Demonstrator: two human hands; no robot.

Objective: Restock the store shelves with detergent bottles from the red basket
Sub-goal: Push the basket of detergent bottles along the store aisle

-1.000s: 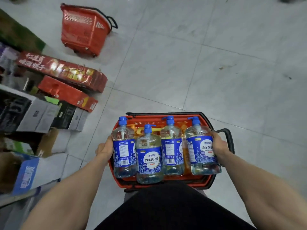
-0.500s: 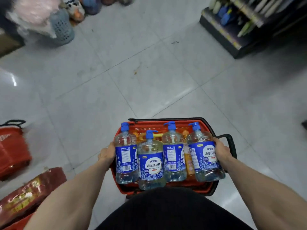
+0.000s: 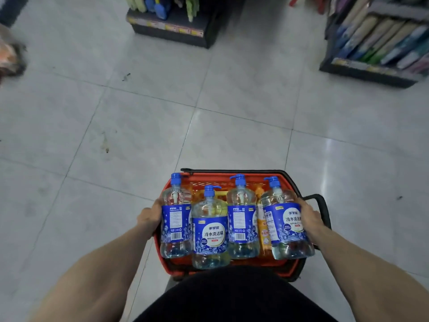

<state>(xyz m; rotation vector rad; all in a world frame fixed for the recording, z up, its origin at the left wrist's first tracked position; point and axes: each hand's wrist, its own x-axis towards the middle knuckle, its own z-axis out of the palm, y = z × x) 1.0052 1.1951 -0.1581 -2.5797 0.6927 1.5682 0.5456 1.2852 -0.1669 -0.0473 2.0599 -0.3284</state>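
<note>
Over the red basket (image 3: 209,182), a row of four detergent bottles (image 3: 210,228) is clamped sideways between both hands. The left hand (image 3: 148,217) is curled round the left-end bottle (image 3: 176,219) and the right hand (image 3: 310,217) round the right-end bottle (image 3: 284,224). The middle two are held only by that squeeze (whether any base rests on the basket rim cannot be told). An orange bottle (image 3: 263,231) is seen lower in the basket. The carrying step appears to be in hand, and these four are not yet shelved. Next, steady inward pressure would be needed until a shelf is reached, perhaps the right shelf unit (image 3: 383,43), whose stock is too blurred to be identified.
</note>
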